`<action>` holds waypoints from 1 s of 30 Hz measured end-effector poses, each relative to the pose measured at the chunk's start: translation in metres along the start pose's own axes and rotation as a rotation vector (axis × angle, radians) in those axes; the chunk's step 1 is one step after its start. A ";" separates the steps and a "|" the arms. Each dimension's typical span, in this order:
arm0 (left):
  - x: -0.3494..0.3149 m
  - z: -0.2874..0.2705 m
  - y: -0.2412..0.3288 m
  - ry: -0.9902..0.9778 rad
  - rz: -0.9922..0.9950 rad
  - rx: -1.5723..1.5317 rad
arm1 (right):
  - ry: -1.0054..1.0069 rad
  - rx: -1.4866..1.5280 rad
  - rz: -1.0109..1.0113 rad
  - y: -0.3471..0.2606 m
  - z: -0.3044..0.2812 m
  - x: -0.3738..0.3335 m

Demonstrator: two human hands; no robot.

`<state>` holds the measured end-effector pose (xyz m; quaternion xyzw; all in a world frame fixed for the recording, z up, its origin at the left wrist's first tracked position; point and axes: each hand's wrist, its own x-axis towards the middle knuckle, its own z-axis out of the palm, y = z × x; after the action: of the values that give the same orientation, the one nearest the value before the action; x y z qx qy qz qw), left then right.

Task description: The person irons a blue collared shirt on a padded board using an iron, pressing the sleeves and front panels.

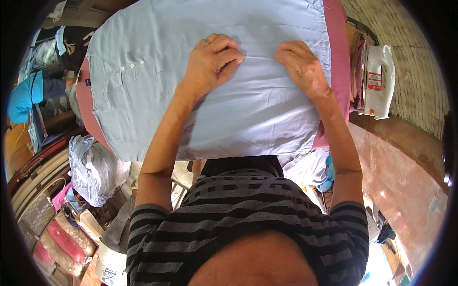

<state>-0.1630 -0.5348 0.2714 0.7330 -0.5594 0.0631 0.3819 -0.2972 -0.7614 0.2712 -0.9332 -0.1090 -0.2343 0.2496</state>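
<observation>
A light blue shirt (248,109) lies spread over a table with a dusty pink cover (338,52). Its short button placket, with several pale buttons, points toward the left. My left hand (212,64) rests on the middle of the shirt, its fingers curled and pinching the cloth. Farther right, near the hem, my right hand (301,66) pinches the same cloth, thumb and fingers together. A thin raised crease runs through the fabric between both hands, and soft wrinkles cross the part nearer to me.
A white clothes iron (380,81) stands upright just past the table's right edge, beside some folded cloth. At lower left sits a plastic-wrapped bundle of garments (93,169). Another person in a blue top (26,97) is at the far left. A pinkish wall (396,162) curves along the right.
</observation>
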 end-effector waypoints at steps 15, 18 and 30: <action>0.006 0.024 0.025 0.133 -0.260 0.264 | 0.067 -0.036 0.146 0.003 -0.012 -0.021; 0.009 0.028 0.031 0.131 -0.203 0.198 | 0.093 -0.079 0.212 0.004 -0.016 -0.021; 0.011 0.039 0.039 0.050 -0.239 0.179 | -0.030 0.083 0.453 0.012 -0.046 -0.030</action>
<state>-0.2063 -0.5707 0.2689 0.8237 -0.4505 0.0852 0.3337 -0.3370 -0.7976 0.2866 -0.9261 0.0900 -0.1539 0.3324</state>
